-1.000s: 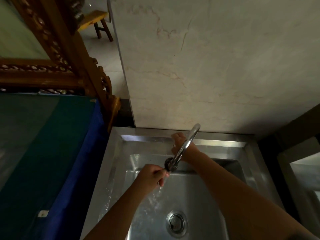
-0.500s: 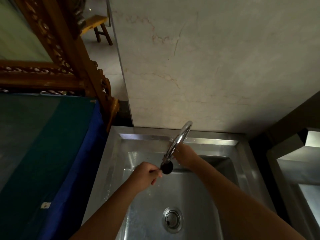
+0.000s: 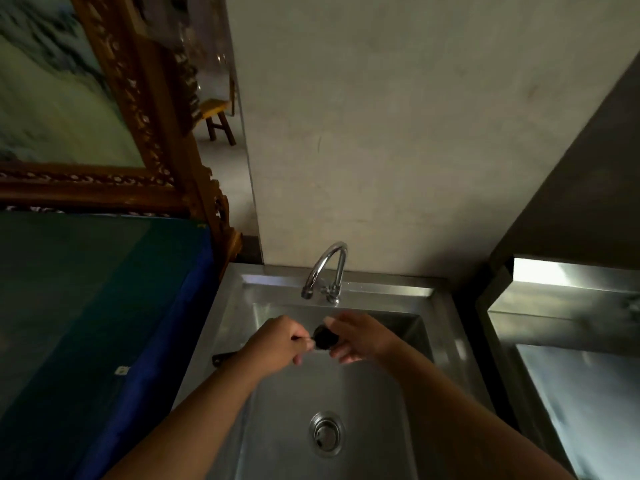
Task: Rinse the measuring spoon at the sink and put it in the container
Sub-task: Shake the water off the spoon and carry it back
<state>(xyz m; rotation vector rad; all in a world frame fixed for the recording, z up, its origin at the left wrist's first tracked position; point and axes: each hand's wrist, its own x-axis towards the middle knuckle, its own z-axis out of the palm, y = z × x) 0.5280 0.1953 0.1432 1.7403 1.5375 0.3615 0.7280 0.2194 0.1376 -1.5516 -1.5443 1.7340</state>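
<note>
A black measuring spoon point(image 3: 325, 337) is held over the steel sink point(image 3: 346, 386). My left hand point(image 3: 277, 344) is closed on its handle; the handle's dark end point(image 3: 221, 358) sticks out to the left past my wrist. My right hand point(image 3: 360, 337) cups and touches the spoon's round bowl with its fingers. Both hands are below and in front of the chrome tap point(image 3: 327, 271), whose spout shows no running water. No container is visible.
The sink drain point(image 3: 326, 433) lies below the hands. A blue-and-green covered surface point(image 3: 86, 323) borders the sink on the left, under a carved wooden frame point(image 3: 145, 133). Another steel unit point(image 3: 568, 341) stands to the right. A pale wall rises behind the tap.
My right hand left the tap and came down to the spoon's bowl. The water that ran one second ago has stopped. The view has tilted up and pulled back.
</note>
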